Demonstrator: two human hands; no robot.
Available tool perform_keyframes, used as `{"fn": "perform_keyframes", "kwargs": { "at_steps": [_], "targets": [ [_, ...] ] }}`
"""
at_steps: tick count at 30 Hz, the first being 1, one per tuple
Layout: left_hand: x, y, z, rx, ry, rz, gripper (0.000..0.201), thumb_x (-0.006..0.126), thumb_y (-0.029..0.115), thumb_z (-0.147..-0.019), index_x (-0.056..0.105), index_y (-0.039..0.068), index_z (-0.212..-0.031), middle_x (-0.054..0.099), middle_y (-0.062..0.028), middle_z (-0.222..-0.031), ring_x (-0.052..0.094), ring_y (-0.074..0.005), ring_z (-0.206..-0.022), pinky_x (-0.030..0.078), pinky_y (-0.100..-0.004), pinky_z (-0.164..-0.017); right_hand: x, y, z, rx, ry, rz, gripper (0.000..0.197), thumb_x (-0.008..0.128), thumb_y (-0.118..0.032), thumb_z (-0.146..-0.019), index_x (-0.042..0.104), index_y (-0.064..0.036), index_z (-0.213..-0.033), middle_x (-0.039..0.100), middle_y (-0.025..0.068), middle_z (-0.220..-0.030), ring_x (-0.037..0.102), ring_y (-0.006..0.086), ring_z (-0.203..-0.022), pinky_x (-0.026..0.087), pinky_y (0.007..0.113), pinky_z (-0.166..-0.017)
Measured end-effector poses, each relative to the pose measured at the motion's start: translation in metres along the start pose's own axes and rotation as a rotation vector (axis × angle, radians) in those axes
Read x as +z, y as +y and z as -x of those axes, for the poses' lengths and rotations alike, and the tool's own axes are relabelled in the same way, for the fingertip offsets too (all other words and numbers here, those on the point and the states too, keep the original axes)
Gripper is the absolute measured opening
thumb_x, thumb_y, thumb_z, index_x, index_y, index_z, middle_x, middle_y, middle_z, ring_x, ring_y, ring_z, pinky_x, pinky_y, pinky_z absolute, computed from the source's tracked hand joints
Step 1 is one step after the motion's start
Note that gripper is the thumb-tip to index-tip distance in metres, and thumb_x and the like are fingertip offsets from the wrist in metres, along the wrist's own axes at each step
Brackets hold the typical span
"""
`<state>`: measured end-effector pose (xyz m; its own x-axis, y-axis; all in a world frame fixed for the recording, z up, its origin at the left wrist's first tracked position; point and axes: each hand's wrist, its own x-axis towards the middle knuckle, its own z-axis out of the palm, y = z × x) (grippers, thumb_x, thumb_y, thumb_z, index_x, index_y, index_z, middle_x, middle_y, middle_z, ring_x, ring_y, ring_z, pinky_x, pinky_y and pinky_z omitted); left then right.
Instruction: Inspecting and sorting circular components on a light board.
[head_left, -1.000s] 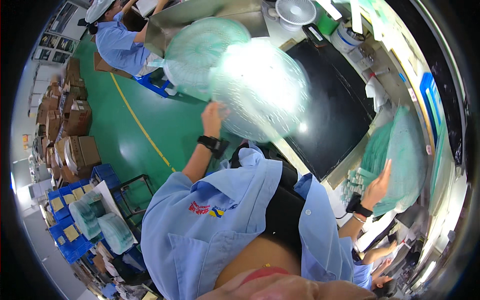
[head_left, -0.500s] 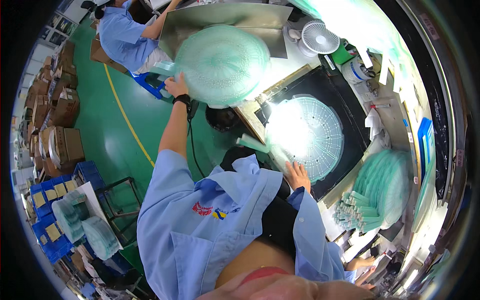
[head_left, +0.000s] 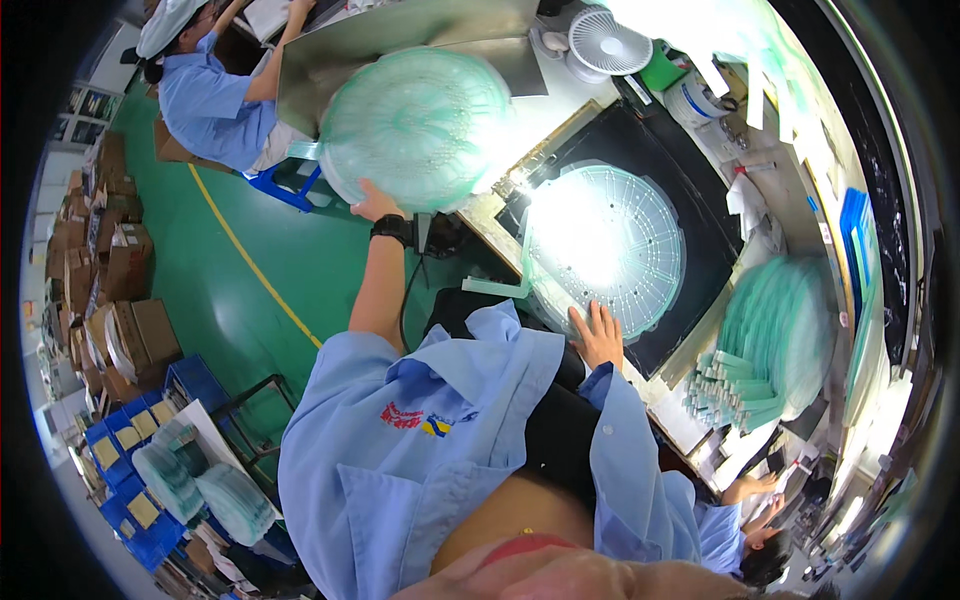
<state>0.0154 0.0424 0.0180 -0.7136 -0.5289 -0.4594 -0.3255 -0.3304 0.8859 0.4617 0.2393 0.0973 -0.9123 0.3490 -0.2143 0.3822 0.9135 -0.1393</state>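
A round, clear-green sheet (head_left: 640, 260) with spoke-like lines and dots lies on a black work surface (head_left: 700, 200), a bright glare over its left half. My right hand (head_left: 600, 337) rests on its near edge, fingers spread. A strip-like tab (head_left: 495, 288) sticks out from that sheet on the left. Farther left, a stack of similar round green sheets (head_left: 415, 130) sits against a bent metal guard (head_left: 400, 55). My left hand (head_left: 377, 202), with a black band at the wrist, touches the stack's near rim, fingers extended; its fingertips are partly hard to make out.
Another pile of green sheets (head_left: 775, 340) with tabs stands on the right. A white fan (head_left: 610, 42) and a white bucket (head_left: 692, 100) are at the back. A co-worker (head_left: 215, 105) sits at the far left. Green sheets (head_left: 235, 500) lie on a cart beside blue bins (head_left: 140, 530).
My left hand has slid along the stack's near rim, a little to the right and nearer to me. My right hand stays on the lit sheet's edge. The whole view has shifted slightly.
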Motion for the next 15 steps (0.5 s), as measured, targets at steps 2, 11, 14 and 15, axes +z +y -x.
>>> {"fn": "perform_keyframes", "kwargs": {
  "at_steps": [2, 11, 14, 15],
  "targets": [
    [0.005, 0.004, -0.003, -0.062, 0.039, -0.011, 0.082, 0.068, 0.04, -0.086, 0.022, -0.006, -0.136, 0.045, -0.0258, -0.127, 0.056, -0.0345, -0.106, 0.051, -0.048, -0.089, -0.003, 0.001, 0.0, -0.029, 0.034, -0.01, 0.082, 0.079, -0.023, -0.071, 0.04, -0.0346, -0.143, 0.039, 0.0135, -0.147, 0.04, 0.0347, -0.131, 0.032, 0.053, -0.107],
    [-0.103, 0.001, -0.024, -0.025, -0.324, -0.095, 0.067, 0.06, 0.042, -0.09, 0.031, 0.006, -0.139, 0.044, -0.0172, -0.127, 0.053, -0.0312, -0.098, 0.046, -0.045, -0.083, -0.058, 0.054, 0.022, -0.019, 0.28, -0.301, 0.069, 0.078, -0.019, -0.072, 0.051, -0.0173, -0.135, 0.046, 0.0193, -0.139, 0.045, 0.0373, -0.126, 0.037, 0.045, -0.105],
    [-0.164, -0.026, 0.001, -0.216, -0.464, -0.282, 0.047, 0.062, 0.028, -0.091, 0.043, 0.007, -0.128, 0.056, -0.0107, -0.108, 0.059, -0.0258, -0.084, 0.05, -0.0368, -0.07, -0.104, 0.114, 0.067, 0.167, 0.468, -0.214, 0.056, 0.073, -0.016, -0.078, 0.056, -0.0156, -0.132, 0.05, 0.0187, -0.135, 0.047, 0.0367, -0.125, 0.037, 0.046, -0.105],
    [-0.182, -0.032, 0.015, -0.303, -0.594, -0.274, 0.041, 0.061, 0.027, -0.091, 0.047, 0.008, -0.125, 0.059, -0.0083, -0.102, 0.059, -0.0249, -0.083, 0.051, -0.036, -0.07, -0.12, 0.136, 0.09, 0.241, 0.484, -0.169, 0.054, 0.071, -0.015, -0.081, 0.056, -0.0151, -0.132, 0.05, 0.0189, -0.136, 0.046, 0.0365, -0.126, 0.036, 0.046, -0.106]
  ]
}}
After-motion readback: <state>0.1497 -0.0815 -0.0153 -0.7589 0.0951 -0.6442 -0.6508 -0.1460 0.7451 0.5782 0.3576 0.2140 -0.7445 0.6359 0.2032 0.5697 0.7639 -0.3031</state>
